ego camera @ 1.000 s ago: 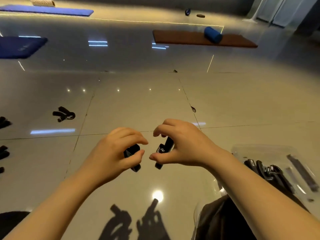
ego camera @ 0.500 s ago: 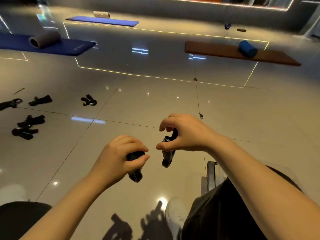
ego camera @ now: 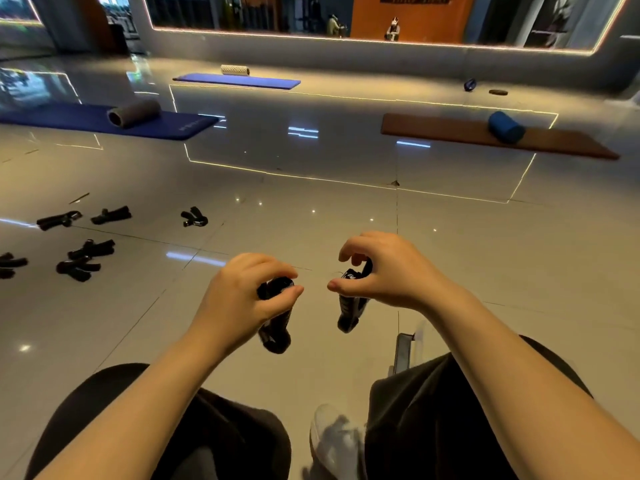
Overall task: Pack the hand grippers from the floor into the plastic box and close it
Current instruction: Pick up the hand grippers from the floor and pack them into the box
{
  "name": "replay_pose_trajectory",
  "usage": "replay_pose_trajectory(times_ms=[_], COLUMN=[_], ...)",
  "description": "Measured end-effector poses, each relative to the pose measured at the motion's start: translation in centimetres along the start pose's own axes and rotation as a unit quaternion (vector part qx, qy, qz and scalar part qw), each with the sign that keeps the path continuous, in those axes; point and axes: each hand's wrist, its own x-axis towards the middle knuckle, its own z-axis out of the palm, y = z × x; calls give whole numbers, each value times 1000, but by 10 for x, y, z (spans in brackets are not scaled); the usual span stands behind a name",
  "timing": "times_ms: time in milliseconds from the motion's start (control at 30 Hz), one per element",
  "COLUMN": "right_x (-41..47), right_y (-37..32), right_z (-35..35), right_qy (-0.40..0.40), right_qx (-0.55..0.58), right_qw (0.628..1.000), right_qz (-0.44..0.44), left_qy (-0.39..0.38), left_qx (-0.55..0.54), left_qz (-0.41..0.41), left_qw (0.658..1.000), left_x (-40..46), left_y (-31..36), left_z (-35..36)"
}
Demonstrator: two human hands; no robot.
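My left hand is closed around a black hand gripper, whose lower handle hangs below my fingers. My right hand holds a second black hand gripper between thumb and fingers, a short gap from the first. Both are held above the glossy floor in front of my knees. Several more black hand grippers lie on the floor at the left: one alone, a pair farther left, and a cluster. Only an edge of the plastic box shows beside my right knee; the rest is hidden by my arm and leg.
A blue mat with a grey roller lies far left, another blue mat behind it, and a brown mat with a blue roller far right. My dark-clad knees and a white shoe fill the bottom. A mirrored wall runs along the back.
The view has tilted up and to the left, so the box has dropped almost out of sight and more floor grippers show at the left. Both hands keep their grippers, slightly farther apart.
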Motion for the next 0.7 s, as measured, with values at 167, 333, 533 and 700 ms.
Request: replay_pose_trajectory(times_ms=[167,333,533,700], right_x=[-35,-63,-100,-129], right_y=[22,28,33,54], right_z=[3,2,-18,-46], right_qy=[15,41,-2,7], right_qx=[-39,-36,-24,-15], right_qw=[998,995,998,999], right_qz=[50,78,63,33], left_qy=[-16,30,35,3], left_qx=[27,19,21,11], left_qz=[61,67,33,23], left_qw=[998,997,999,1000], left_x=[16,13,-7,-9], left_y=[28,55,92,134], left_z=[16,15,22,59])
